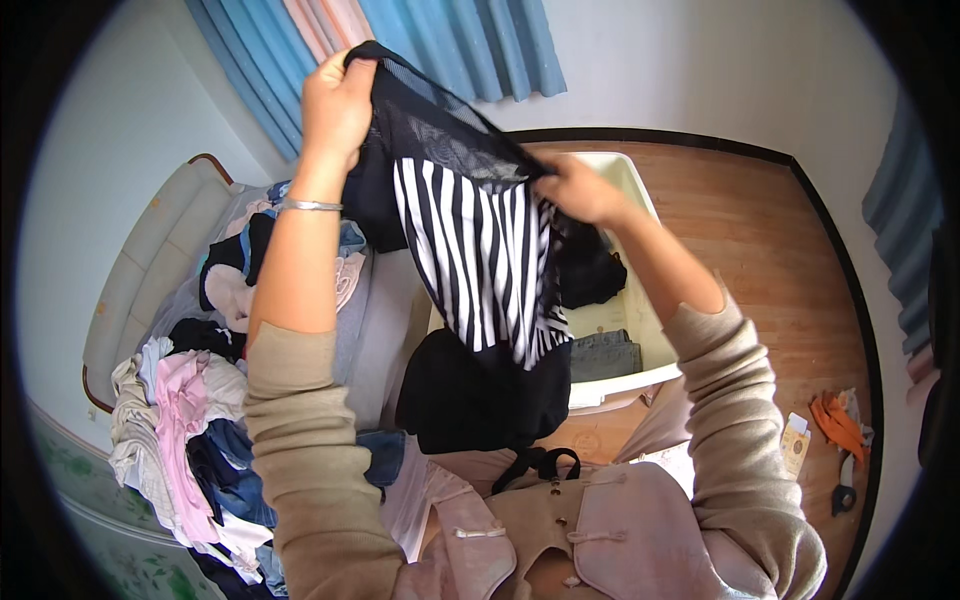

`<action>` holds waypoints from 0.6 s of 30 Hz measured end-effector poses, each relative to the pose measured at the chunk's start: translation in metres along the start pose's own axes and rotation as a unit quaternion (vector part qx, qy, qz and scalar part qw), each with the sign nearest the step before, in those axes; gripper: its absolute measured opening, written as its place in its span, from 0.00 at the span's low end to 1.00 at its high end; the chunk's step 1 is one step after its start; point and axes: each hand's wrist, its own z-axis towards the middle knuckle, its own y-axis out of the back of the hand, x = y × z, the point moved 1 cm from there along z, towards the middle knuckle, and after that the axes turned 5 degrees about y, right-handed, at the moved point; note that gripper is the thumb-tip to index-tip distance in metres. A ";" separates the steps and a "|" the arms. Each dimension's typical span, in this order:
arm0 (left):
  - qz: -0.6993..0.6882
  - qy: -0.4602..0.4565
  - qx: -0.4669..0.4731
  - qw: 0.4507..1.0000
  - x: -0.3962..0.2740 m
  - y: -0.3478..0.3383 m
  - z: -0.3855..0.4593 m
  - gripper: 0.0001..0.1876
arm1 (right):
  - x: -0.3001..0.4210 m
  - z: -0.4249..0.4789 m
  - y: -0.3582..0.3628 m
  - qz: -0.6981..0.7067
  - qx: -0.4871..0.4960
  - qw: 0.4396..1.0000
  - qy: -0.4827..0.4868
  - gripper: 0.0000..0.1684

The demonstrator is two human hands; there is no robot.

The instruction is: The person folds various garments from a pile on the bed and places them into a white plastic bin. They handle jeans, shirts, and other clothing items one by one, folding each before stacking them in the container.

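A black garment point(480, 247) with a sheer mesh upper part and a black-and-white striped panel hangs in the air before me. My left hand point(339, 105) grips its top edge high up, with a metal bangle on the wrist. Lower and to the right, my right hand point(577, 187) pinches the other end of that edge, slightly blurred. The garment's plain black lower part droops towards my lap. Behind it stands a cream plastic tub point(634, 184), partly hidden. Inside the tub are a crumpled black cloth point(596, 274) and a folded grey denim piece point(606, 354).
On the left, a bed with a padded headboard point(161, 255) carries a heap of clothes point(184, 420). Blue curtains point(457, 45) hang at the back. An orange cloth point(834, 424), a small box point(795, 446) and a dark-handled tool point(844, 491) lie on the wooden floor point(720, 225) at right.
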 end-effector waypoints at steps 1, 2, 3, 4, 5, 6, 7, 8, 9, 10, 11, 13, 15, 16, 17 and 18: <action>0.084 -0.049 0.027 0.995 -0.001 0.011 0.007 0.09 | 0.006 0.005 0.018 -0.068 0.002 0.997 -0.029 0.25; 0.188 -0.074 0.055 0.978 -0.004 0.024 0.013 0.08 | 0.006 0.009 0.036 -0.136 -0.018 0.989 -0.048 0.22; 0.277 -0.102 0.084 0.952 -0.012 0.028 0.019 0.08 | -0.010 0.017 0.063 -0.173 -0.017 0.984 -0.046 0.18; 0.278 -0.120 0.084 0.949 -0.013 0.038 0.022 0.07 | 0.001 0.020 0.078 -0.204 -0.053 0.975 -0.070 0.16; 0.318 -0.076 0.133 0.936 -0.023 0.041 0.027 0.10 | -0.014 0.020 0.109 -0.289 -0.112 0.950 -0.050 0.16; 0.370 -0.086 0.173 0.909 -0.034 0.045 0.026 0.12 | -0.014 0.026 0.133 -0.316 -0.131 0.934 -0.104 0.14; 0.404 -0.105 0.212 0.884 -0.041 0.043 0.026 0.14 | -0.026 0.025 0.177 -0.215 -0.164 0.952 -0.139 0.12; 0.411 -0.171 0.218 0.869 -0.045 0.048 0.027 0.14 | -0.027 0.026 0.214 -0.227 -0.219 0.935 -0.162 0.12; 0.466 -0.201 0.223 0.832 -0.054 0.052 0.026 0.14 | -0.023 0.025 0.241 -0.236 -0.271 0.915 -0.184 0.12; 0.532 -0.114 0.250 0.801 -0.062 0.057 0.031 0.14 | -0.014 0.022 0.257 -0.208 -0.283 0.920 -0.175 0.13; 0.587 -0.023 0.277 0.760 -0.063 0.058 0.037 0.13 | -0.002 0.020 0.269 -0.182 -0.294 0.923 -0.169 0.13; 0.537 -0.068 0.286 0.791 -0.067 0.055 0.040 0.13 | 0.026 0.023 0.249 -0.201 -0.207 0.949 -0.125 0.12; 0.479 -0.115 0.309 0.814 -0.064 0.040 0.036 0.12 | 0.046 0.033 0.207 -0.207 -0.131 0.968 -0.050 0.12; 0.460 -0.143 0.311 0.819 -0.066 0.034 0.034 0.11 | 0.061 0.033 0.177 -0.192 -0.073 0.979 -0.004 0.14; 0.442 -0.168 0.317 0.822 -0.065 0.027 0.032 0.11 | 0.066 0.039 0.145 -0.172 -0.014 0.984 0.041 0.16; 0.428 -0.119 0.341 0.829 -0.070 0.016 0.030 0.11 | 0.069 0.045 0.129 -0.228 0.090 0.962 0.118 0.25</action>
